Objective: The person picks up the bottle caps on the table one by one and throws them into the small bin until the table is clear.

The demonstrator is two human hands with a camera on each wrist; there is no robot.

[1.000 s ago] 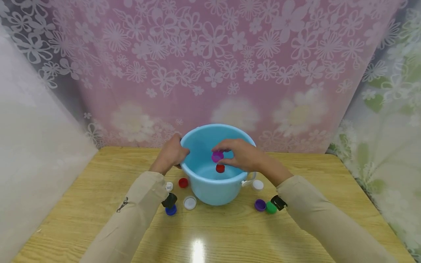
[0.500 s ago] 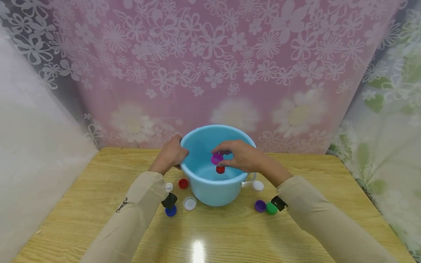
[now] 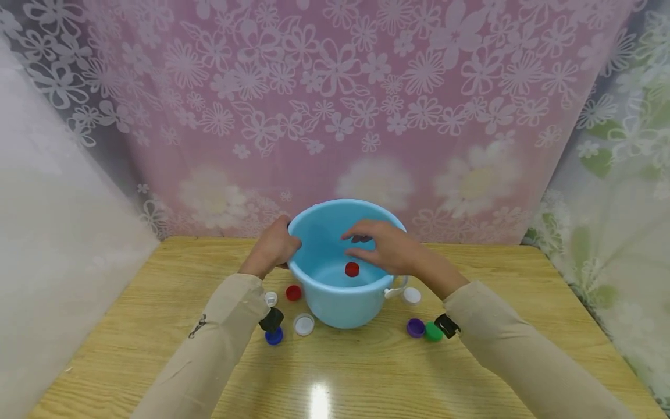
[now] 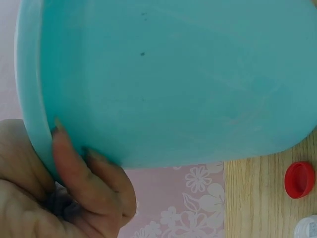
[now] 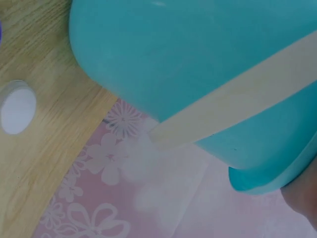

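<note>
A light-blue plastic bucket [image 3: 342, 307] stands on the wooden table, its mouth facing up and toward me. My left hand [image 3: 273, 245] grips its left rim; in the left wrist view the fingers [image 4: 81, 173] curl under the lip. Over the bucket's mouth is my right hand [image 3: 386, 247], thumb and fingers spread apart with nothing seen between them. Inside the bucket, below that hand, lies a red bottle cap [image 3: 352, 269]. No magenta cap shows now; the right hand covers part of the bucket's inside.
Left of the bucket lie another red cap [image 3: 293, 293], a small white cap [image 3: 270, 299], a blue cap [image 3: 274, 336] and a larger white cap [image 3: 303, 325]. On the right are a white cap [image 3: 412, 296], a purple cap [image 3: 416, 327], a green cap [image 3: 433, 331] and the bucket's pale handle [image 5: 242, 101].
The magenta cap that my right thumb and fingers pinched has been let go and is out of sight. The left hand stays on the rim.
</note>
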